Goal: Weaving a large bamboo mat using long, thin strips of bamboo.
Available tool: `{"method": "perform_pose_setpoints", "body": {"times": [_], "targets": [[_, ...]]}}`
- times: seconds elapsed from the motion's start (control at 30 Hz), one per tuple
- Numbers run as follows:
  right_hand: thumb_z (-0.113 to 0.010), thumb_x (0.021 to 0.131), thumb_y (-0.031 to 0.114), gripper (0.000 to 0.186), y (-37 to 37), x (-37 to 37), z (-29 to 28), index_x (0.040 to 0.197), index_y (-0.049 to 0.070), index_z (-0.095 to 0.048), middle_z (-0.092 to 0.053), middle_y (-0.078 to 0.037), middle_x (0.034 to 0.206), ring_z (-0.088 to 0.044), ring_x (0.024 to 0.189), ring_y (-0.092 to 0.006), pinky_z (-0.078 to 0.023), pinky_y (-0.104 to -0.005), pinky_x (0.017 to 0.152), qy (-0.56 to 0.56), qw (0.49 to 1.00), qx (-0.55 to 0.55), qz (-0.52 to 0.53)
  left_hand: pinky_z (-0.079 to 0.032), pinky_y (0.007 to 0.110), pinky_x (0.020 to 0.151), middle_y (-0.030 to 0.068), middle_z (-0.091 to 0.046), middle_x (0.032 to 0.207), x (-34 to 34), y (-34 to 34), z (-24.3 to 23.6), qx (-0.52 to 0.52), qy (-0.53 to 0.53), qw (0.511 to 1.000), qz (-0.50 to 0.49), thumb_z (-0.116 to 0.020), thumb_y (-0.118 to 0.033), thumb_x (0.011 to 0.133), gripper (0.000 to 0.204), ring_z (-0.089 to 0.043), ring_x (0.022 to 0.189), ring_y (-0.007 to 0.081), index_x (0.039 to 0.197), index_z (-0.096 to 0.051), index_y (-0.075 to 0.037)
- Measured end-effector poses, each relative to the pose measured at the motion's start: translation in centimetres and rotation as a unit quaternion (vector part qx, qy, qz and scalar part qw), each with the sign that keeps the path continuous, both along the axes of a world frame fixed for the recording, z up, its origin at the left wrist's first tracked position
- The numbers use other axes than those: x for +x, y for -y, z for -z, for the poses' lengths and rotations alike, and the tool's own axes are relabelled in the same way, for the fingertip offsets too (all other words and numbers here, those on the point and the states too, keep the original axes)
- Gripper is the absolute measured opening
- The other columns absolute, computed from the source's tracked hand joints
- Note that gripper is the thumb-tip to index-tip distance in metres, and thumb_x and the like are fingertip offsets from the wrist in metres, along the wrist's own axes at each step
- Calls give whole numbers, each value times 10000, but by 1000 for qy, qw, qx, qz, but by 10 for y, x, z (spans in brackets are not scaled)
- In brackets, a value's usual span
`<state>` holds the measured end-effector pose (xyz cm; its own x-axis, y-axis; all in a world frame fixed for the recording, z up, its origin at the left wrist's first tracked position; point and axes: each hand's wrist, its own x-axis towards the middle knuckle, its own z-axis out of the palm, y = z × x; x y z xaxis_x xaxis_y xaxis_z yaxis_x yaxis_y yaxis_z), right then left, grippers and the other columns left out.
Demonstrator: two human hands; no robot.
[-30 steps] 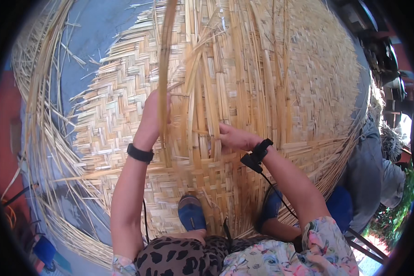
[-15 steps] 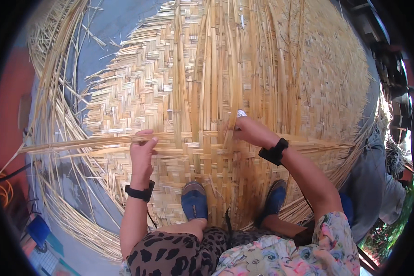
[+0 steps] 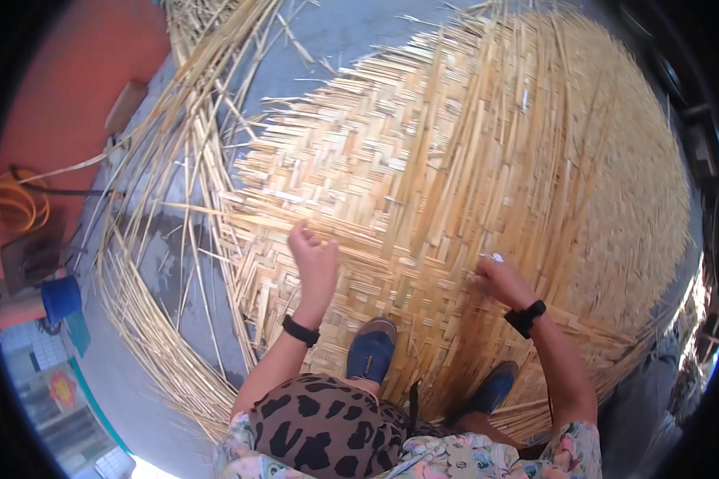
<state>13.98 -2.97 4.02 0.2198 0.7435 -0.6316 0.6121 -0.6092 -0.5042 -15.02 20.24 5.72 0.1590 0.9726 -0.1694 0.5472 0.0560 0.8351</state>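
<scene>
The woven mat (image 3: 463, 184) has a rough, slightly glossy surface of split reed. The floor (image 3: 128, 383) is smooth and matt. The trousers (image 3: 327, 427) are cloth.

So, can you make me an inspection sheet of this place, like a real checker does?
Surface: grey floor with dark patches at left.
Job's things: large yellow-tan woven mat, ragged along its left edge; long flat tan strips run up its middle.
Clutter: loose pile of thin yellow stalks, left of the mat.
Left fingers: half curled over the mat, thumb apart.
Right fingers: curled; whether they hold anything is hidden. Small white thing beside them.
Cables: orange looped cord or hose, far left; can't tell which.
Surroundings: flat red surface and blue container at left.
</scene>
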Motion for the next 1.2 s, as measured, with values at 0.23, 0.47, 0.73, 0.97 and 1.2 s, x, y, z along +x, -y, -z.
{"method": "perform_pose_setpoints", "body": {"times": [0.23, 0.47, 0.73, 0.97, 1.2], "targets": [[-653, 901, 235, 179, 5, 13, -15, 885, 59, -625, -670, -137, 769, -678, 708, -290, -518, -393, 645, -22, 1000, -14, -2, -373, 460, 924, 51, -578, 943, 32, -35, 57, 256, -186, 819, 478, -621, -154, 881, 124, -544, 990, 263, 997, -654, -124], [-646, 923, 207, 139, 10, 35, -15, 901, 69, -641, -675, -72, 716, -687, 632, -189, -511, -327, 575, -62, 982, -176, 23, -379, 435, 827, 36, -563, 934, 32, -55, 47, 176, -153, 815, 531, -671, -238, 866, 75, -544, 957, 260, 904, -653, -175], [-632, 932, 306, 257, 21, 25, 11, 879, 55, -636, -682, -71, 763, -649, 646, -190, -510, -350, 592, -96, 989, -75, 83, -497, 349, 687, 121, -630, 796, 38, -64, 81, 26, 27, 835, 548, -710, 6, 729, 130, -617, 752, 267, 816, -619, -27], [-748, 828, 299, 364, 52, 46, -89, 1050, 40, -621, -694, -126, 839, -683, 817, -303, -504, -419, 685, -39, 993, -101, 54, -480, 421, 801, 147, -611, 929, 82, -48, 3, 141, -187, 803, 548, -775, -55, 702, 326, -571, 897, 334, 988, -619, -37], [-722, 771, 110, 299, -4, 37, -181, 1050, 63, -623, -651, -129, 1076, -639, 1003, -288, -504, -401, 858, 342, 858, 365, -114, -478, 429, 934, 165, -593, 1106, 177, 90, 6, 58, 144, 843, 515, -692, -181, 880, 447, -577, 1044, 299, 1242, -524, 22]]}}
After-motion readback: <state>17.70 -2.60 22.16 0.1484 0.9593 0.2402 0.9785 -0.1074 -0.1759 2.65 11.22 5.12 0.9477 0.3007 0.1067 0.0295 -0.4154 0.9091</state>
